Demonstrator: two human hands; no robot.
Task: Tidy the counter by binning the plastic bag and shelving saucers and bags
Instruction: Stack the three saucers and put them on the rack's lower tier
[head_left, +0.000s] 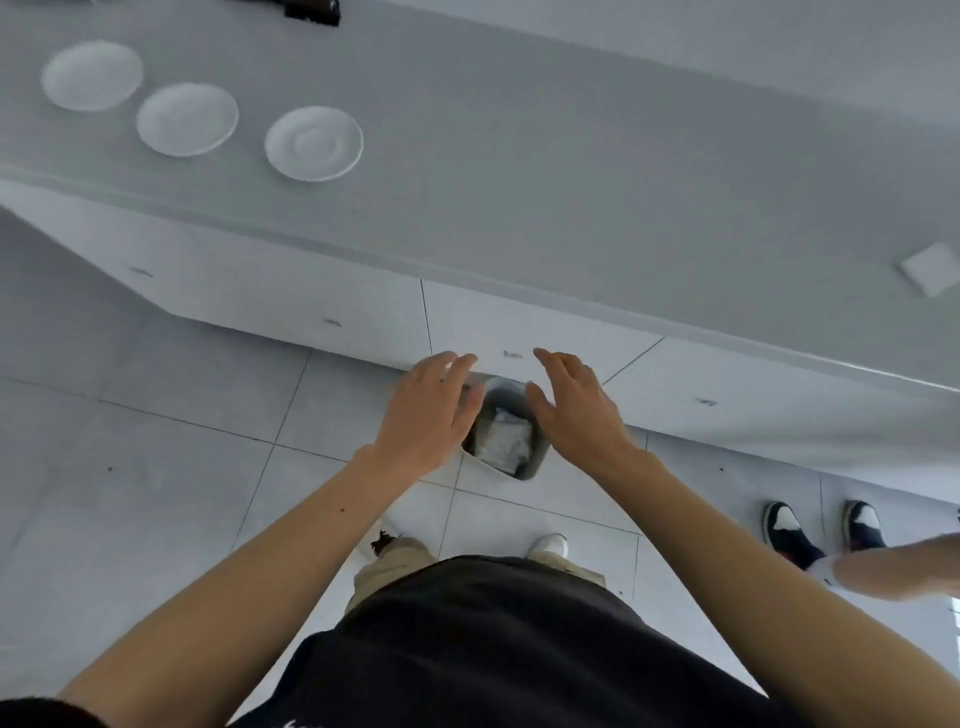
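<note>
Head view: left hand (426, 410) and right hand (576, 410), each grip spread open and empty, flanking bin (532, 465) holding crumpled plastic bag (506, 436); three saucers (313, 143) up-left on surface (571, 197), nearer left hand.

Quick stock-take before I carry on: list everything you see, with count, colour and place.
saucers: three, white, in a row on the counter's left part
counter: one, grey, across the top
bin: one, grey, on the floor against the cabinets, crumpled plastic inside
white square: one, counter's right end
dark object: one, black, top edge, unclear
shoes: two, dark and white, floor at right, another person's
left hand: open, over the bin
right hand: open, over the bin
</note>
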